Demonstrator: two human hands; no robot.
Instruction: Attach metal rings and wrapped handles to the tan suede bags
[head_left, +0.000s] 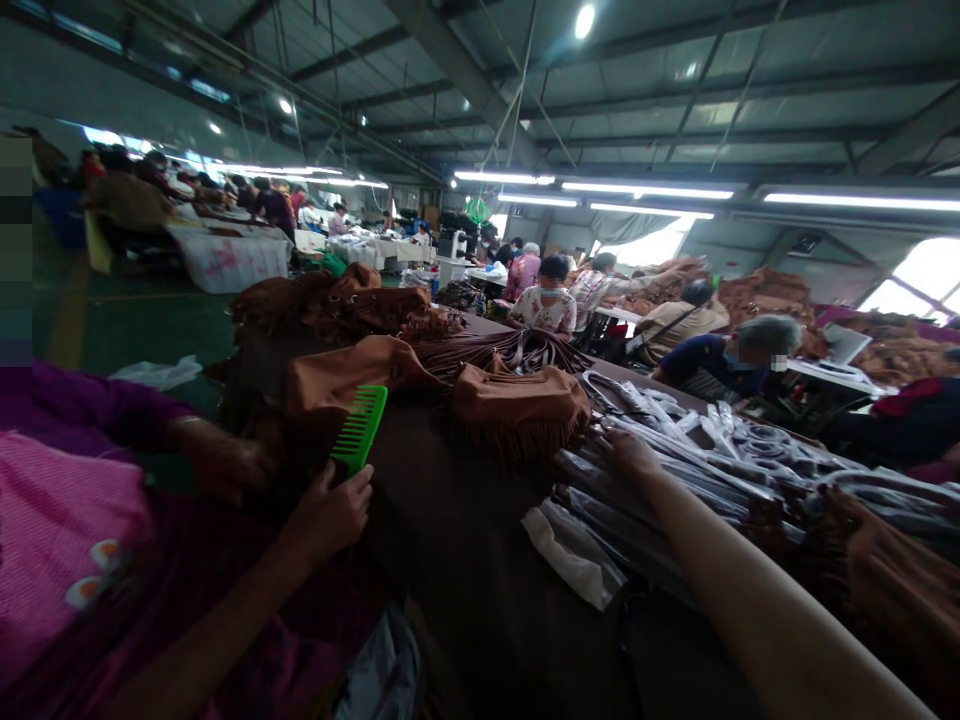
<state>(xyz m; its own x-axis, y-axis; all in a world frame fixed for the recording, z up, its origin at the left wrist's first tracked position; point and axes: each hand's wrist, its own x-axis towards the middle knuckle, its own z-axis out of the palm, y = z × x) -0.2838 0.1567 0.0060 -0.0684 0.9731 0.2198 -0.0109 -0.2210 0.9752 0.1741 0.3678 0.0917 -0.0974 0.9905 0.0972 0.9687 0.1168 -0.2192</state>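
My left hand (334, 515) is closed around the lower end of a green comb (361, 430), its teeth pointing left. Beyond the comb lies a brown bag (352, 370) on the dark table (442, 530). Reaching forward, my right hand (630, 455) has its fingers curled at the end of the plastic-wrapped straps (675, 455); the fingertips are partly hidden. Just left of that hand sits a brown fringed bag (521, 395), upright on the table. A pale, flat wrapped piece (574, 555) lies nearer to me.
At my left, a co-worker in purple sleeves has a hand (232, 460) near the table edge. More brown bags (345, 300) are heaped at the far left, with dark straps (502, 350) beside them. Brown fringed material (900, 570) lies at right. Several people sit farther back.
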